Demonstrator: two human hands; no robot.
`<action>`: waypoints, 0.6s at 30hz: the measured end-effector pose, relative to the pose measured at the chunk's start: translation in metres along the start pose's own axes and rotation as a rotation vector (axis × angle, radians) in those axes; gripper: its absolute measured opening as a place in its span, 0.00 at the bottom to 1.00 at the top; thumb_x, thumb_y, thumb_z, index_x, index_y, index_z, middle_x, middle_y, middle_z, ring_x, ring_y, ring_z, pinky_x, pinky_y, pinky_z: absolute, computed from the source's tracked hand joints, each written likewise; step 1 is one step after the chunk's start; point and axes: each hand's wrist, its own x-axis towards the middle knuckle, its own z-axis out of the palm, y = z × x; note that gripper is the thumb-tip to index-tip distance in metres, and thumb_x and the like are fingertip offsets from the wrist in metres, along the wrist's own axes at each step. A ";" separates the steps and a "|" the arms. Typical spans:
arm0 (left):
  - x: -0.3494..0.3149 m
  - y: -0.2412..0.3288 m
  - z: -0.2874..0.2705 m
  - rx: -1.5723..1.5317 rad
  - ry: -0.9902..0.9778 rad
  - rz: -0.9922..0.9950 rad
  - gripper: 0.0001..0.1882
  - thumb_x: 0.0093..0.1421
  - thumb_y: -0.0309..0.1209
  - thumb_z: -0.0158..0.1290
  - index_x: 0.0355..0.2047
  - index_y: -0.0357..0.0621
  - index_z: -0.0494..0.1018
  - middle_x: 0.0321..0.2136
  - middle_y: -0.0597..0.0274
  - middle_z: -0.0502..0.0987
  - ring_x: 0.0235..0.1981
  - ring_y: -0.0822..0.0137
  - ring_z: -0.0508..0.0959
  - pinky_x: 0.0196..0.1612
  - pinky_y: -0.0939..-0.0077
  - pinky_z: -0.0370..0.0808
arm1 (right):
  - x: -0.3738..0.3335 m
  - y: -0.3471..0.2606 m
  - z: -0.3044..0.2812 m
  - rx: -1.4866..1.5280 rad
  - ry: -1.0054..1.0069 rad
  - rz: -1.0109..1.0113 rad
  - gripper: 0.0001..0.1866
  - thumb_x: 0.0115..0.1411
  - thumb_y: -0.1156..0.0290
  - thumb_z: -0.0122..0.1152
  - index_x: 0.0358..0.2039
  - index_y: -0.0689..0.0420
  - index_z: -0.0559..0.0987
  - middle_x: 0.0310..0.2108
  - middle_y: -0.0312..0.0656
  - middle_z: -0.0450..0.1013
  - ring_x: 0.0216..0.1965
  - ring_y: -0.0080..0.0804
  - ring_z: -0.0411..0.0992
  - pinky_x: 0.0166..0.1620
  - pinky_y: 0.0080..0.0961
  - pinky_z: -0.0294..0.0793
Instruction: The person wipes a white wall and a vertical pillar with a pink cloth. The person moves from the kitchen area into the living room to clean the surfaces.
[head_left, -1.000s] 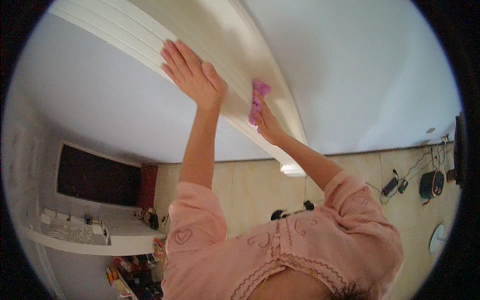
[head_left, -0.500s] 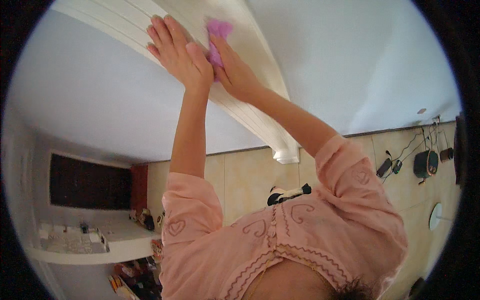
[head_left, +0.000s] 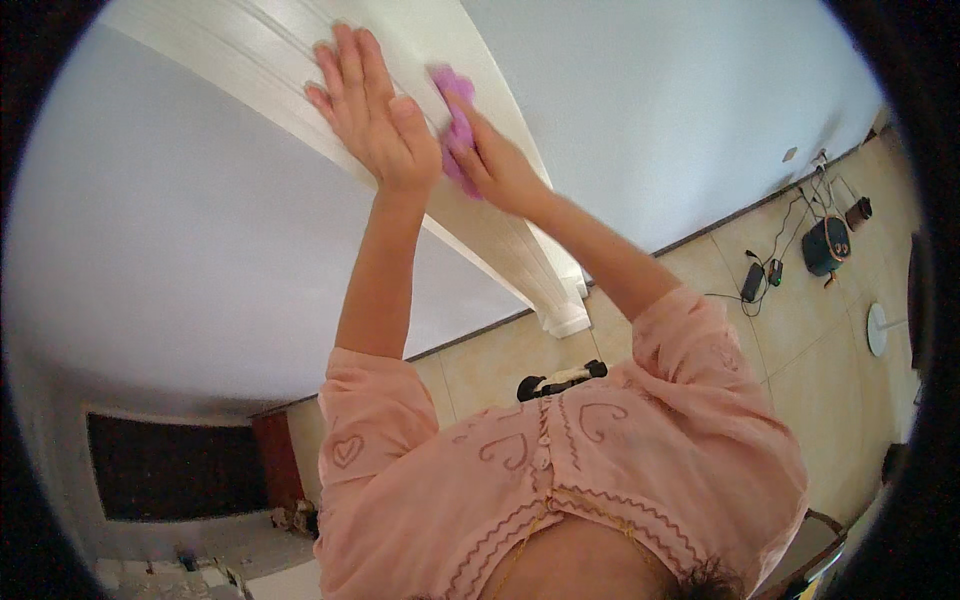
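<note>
"Purple cloth point(head_left: 455, 136), where?"
"At the left hand's point(head_left: 375, 125) three o'clock, against white trim point(head_left: 420, 40), in the right hand's point(head_left: 502, 172) half-curled grip."
"Left?"
"Flat, outstretched, holding nothing."
"Risk?"
"Loosely gripped, the cloth could bunch or slip."

pale blue wall point(head_left: 640, 110) on rt, greyer wall point(head_left: 220, 240) on lt; dark skirting point(head_left: 700, 230) along the rt one's foot. beige tile floor point(head_left: 830, 390) w/ thin joints. rt side: wall outlet point(head_left: 790, 154), black cables + adapter point(head_left: 752, 283), dk green boxy device point(head_left: 826, 246), white round stand base point(head_left: 877, 330). lower lt, dim: blk rect. panel point(head_left: 178, 468) beside reddish panel point(head_left: 277, 460), white counter point(head_left: 290, 582) w/ blurry clutter. rt wall's brighter.
</note>
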 end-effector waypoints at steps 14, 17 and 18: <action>-0.033 0.003 -0.023 -0.494 -0.085 -0.012 0.26 0.68 0.38 0.25 0.56 0.37 0.65 0.58 0.54 0.66 0.61 0.57 0.62 0.64 0.58 0.49 | -0.091 0.047 -0.007 0.090 0.070 0.578 0.29 0.65 0.57 0.46 0.64 0.49 0.54 0.51 0.46 0.68 0.49 0.38 0.69 0.54 0.33 0.66; -0.051 0.013 -0.031 -0.621 -0.152 -0.111 0.21 0.67 0.32 0.35 0.54 0.35 0.66 0.56 0.52 0.67 0.57 0.57 0.66 0.60 0.63 0.58 | -0.102 0.013 -0.028 0.836 0.254 0.481 0.29 0.67 0.49 0.35 0.60 0.56 0.61 0.58 0.44 0.62 0.57 0.40 0.61 0.61 0.36 0.58; -0.057 0.017 -0.037 -0.658 -0.188 -0.164 0.19 0.66 0.31 0.37 0.54 0.35 0.66 0.56 0.51 0.68 0.56 0.57 0.67 0.58 0.65 0.60 | -0.101 -0.003 -0.036 1.075 0.289 0.466 0.29 0.67 0.49 0.35 0.59 0.59 0.61 0.59 0.45 0.60 0.60 0.41 0.58 0.63 0.38 0.55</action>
